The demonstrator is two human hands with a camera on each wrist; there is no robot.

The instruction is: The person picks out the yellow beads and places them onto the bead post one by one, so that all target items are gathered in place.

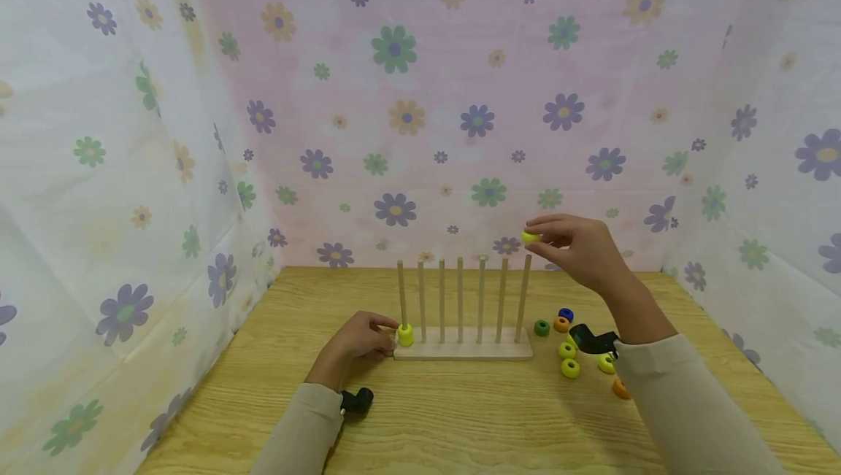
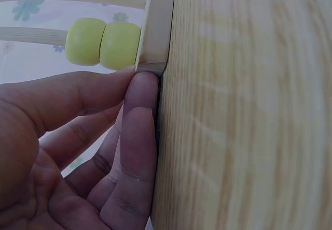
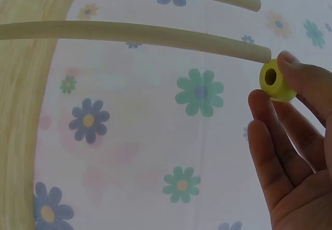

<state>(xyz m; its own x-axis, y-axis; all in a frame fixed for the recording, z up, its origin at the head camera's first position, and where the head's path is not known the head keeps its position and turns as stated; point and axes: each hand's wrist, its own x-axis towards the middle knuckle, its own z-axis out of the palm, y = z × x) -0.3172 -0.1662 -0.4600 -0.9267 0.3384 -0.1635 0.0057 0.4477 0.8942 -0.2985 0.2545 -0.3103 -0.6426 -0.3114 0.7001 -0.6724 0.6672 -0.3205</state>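
A wooden peg rack with a row of several upright pegs stands on the table. Two yellow beads sit stacked at the foot of its leftmost peg. My left hand grips the left end of the rack's base, its fingertips right at the corner below the beads. Up at the right, my right hand pinches a yellow bead between thumb and fingers. The bead's hole faces the rack, and it is close to the tip of the rightmost peg.
Right of the rack lie loose beads: a green bead, a blue bead, an orange bead and several yellow ones. Another orange bead lies partly behind the right sleeve. Flower-patterned cloth encloses the table.
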